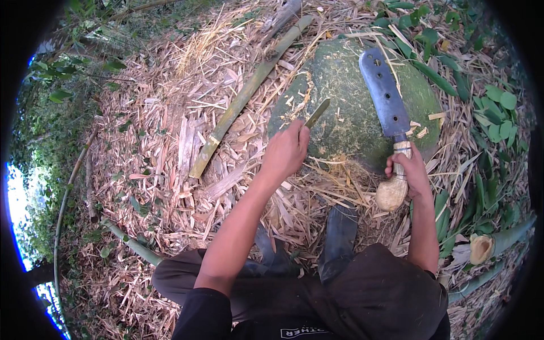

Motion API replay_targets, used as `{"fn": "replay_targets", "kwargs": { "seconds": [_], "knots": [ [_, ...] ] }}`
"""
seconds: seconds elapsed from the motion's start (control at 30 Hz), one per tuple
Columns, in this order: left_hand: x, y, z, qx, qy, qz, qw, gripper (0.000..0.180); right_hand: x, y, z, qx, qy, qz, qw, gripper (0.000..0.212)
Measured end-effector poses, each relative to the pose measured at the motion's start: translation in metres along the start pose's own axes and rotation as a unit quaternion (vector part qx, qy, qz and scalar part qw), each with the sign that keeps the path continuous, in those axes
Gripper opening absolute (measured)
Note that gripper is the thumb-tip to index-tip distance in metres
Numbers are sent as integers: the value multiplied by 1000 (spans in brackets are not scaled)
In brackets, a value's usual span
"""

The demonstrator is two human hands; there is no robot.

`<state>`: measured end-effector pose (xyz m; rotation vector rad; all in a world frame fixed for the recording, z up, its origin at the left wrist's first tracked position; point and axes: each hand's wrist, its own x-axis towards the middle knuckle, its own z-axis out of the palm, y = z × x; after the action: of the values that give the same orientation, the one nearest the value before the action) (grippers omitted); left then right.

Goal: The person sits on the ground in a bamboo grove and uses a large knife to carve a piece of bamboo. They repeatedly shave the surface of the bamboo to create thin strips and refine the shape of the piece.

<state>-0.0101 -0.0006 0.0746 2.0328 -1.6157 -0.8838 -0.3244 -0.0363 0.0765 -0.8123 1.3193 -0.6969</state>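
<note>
- The short bamboo piece [318,112] is over the left half of the green boulder [340,79], tilted, with its free end pointing away from the person; whether it touches the boulder, I cannot tell.
- The left hand [286,148] holds it at the near left edge of the boulder. Its fingers are closed around the piece, and the thumb lies along it.
- The cleaver [384,90] is over the right half of the boulder, its blade with a row of holes well apart from the bamboo piece.
- The right hand [415,173] is at the near right edge of the boulder, its fingers curled around the wooden handle [400,170], with no gap that I can see.
- In my judgement, the step in hand is cutting or trimming the piece, at a moment between strokes. The next move probably calls for a steady left hold, and for bringing the edge to the bamboo, away from the left fingers.
- Pale chips [340,117] lie on top of the boulder.
- A long bamboo pole [249,90] lies left of the boulder, on dry litter [153,119].
- Dark boots [340,229] stand on the near side of the boulder.
</note>
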Motion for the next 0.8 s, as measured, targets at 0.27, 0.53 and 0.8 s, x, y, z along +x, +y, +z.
{"fn": "replay_targets", "kwargs": {
  "seconds": [0.27, 0.53, 0.8],
  "knots": [
    [23, -3, 8, 66, 19, 43, 997, 28, -22, -9, 25, -230, 72, -145, 960, 34],
    [37, 2, -3, 176, 32, 94, 979, 20, -30, -27, 69, -417, 43, -246, 874, 35],
    [31, 1, -3, 217, -15, 105, 970, 26, -14, -17, 87, -444, 31, -245, 861, 36]
  ]
}}
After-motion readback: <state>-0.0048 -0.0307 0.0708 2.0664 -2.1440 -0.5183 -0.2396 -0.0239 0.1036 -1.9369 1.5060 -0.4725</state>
